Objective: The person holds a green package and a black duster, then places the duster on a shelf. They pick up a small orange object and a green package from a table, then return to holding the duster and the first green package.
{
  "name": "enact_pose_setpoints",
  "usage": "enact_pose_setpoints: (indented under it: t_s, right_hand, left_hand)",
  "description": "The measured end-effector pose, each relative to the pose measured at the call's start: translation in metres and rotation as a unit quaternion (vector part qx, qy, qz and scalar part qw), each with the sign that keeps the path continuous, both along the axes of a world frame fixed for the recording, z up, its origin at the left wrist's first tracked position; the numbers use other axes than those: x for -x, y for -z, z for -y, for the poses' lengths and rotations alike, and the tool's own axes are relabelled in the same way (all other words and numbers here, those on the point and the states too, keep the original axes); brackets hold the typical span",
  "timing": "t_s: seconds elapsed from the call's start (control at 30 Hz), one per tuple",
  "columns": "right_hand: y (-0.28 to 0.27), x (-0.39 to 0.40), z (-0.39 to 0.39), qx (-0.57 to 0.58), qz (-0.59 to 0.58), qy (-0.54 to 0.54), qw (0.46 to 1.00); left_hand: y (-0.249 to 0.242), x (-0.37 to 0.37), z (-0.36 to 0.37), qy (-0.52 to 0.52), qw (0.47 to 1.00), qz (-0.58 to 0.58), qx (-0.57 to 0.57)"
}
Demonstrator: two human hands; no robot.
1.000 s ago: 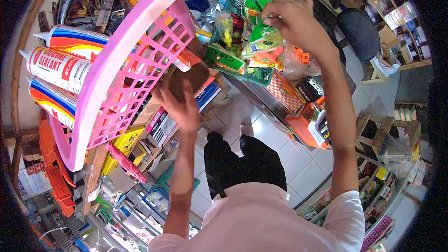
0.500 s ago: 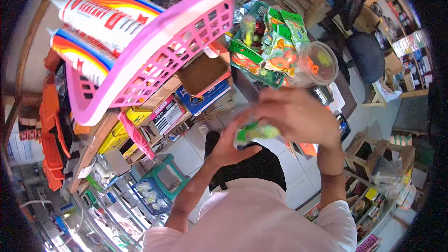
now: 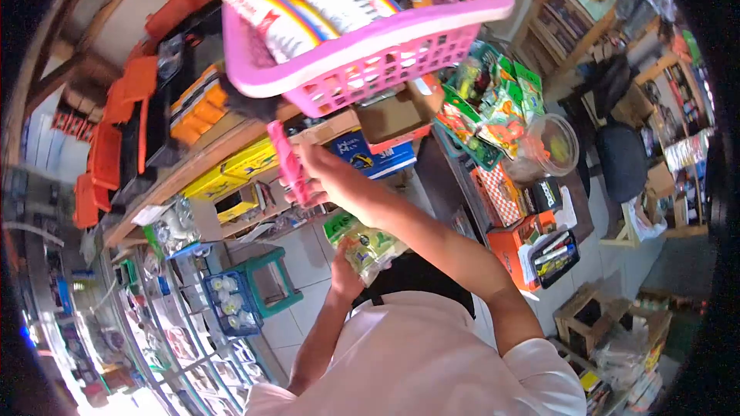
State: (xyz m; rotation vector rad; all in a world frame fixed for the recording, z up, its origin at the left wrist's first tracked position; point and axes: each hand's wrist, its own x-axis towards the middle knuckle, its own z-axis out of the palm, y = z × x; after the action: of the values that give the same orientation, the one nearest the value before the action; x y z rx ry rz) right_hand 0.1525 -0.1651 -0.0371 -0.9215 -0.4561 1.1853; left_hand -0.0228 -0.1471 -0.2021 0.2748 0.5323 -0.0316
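Note:
My left hand (image 3: pixel 348 273) holds a clear plastic packet (image 3: pixel 368 254) with a green header card and pale green contents, low in front of my waist. Across my body reaches my right hand (image 3: pixel 316 173), its fingers closed around a long pink item (image 3: pixel 287 160) at the shelf's front edge. I cannot make out what kind of thing the pink item is. Just above stands a pink plastic basket (image 3: pixel 378 77) with several sealant tubes (image 3: pixel 270 19). To the right, a green basket (image 3: pixel 484 156) carries more packets (image 3: pixel 501 112) with green headers.
A round clear tub (image 3: pixel 556 145) stands beside the green basket. A black tray of pens (image 3: pixel 553 258) lies nearer. Yellow boxes (image 3: pixel 231 173) and a blue box (image 3: pixel 370 156) fill the shelf below the pink basket. A green stool (image 3: pixel 270 281) stands on the tiled floor.
My right hand has left the packet and moved left to the pink item. The packet stays in my left hand, slightly lower. The view has shifted left.

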Motion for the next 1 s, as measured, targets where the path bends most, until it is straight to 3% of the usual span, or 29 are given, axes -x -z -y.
enact_pose_setpoints:
  t_s: [0.07,0.1,0.2,0.37,0.47,0.6,0.7,0.73,0.8,0.83,0.87,0.9,0.93,0.97,1.0]
  right_hand:
    - [-0.006,0.0,-0.016,-0.106,-0.141,-0.025,0.984]
    - [-0.006,0.001,-0.024,-0.1,-0.187,-0.009,0.977]
    - [0.002,-0.005,-0.037,-0.119,-0.209,-0.018,0.97]
    - [0.005,0.006,-0.033,-0.101,-0.16,-0.021,0.982]
    - [0.012,0.032,-0.001,-0.043,-0.046,-0.111,0.992]
    - [0.047,0.063,0.049,-0.049,0.12,-0.175,0.976]
    - [0.079,0.082,0.084,0.009,0.176,-0.229,0.957]
    - [0.085,0.087,0.096,0.028,0.196,-0.219,0.956]
    - [0.111,0.089,0.118,0.085,0.14,-0.225,0.961]
    - [0.12,0.096,0.127,0.094,0.2,-0.161,0.962]
    - [0.123,0.1,0.134,0.091,0.199,-0.16,0.963]
    - [0.125,0.101,0.14,0.104,0.252,-0.093,0.958]
    - [0.127,0.099,0.146,0.117,0.303,-0.025,0.946]
    - [0.124,0.095,0.151,0.152,0.307,-0.006,0.939]
    - [0.124,0.098,0.154,0.152,0.306,-0.003,0.94]
  left_hand:
    - [0.006,0.008,-0.012,-0.048,0.999,0.013,-0.005]
    - [0.004,0.012,-0.018,-0.078,0.996,0.028,-0.011]
    - [-0.002,0.023,-0.034,-0.148,0.988,0.046,-0.02]
    - [-0.028,0.032,-0.062,-0.222,0.967,0.113,-0.046]
    - [-0.043,0.033,-0.083,-0.263,0.958,0.106,-0.032]
    - [-0.076,0.034,-0.102,-0.263,0.951,0.107,-0.119]
    - [-0.079,0.04,-0.125,-0.279,0.948,0.085,-0.124]
    - [-0.077,0.035,-0.133,-0.316,0.936,0.043,-0.148]
    - [-0.081,0.037,-0.134,-0.275,0.888,0.14,-0.34]
    - [-0.07,0.033,-0.135,-0.269,0.89,0.143,-0.34]
    - [-0.055,0.028,-0.14,-0.3,0.811,0.077,-0.496]
    - [-0.042,0.028,-0.147,-0.322,0.701,0.008,-0.636]
    - [-0.06,0.025,-0.146,-0.322,0.698,0.008,-0.639]
    - [-0.093,0.016,-0.14,-0.326,0.853,0.086,-0.4]
    - [-0.118,0.01,-0.134,-0.298,0.934,0.156,-0.123]
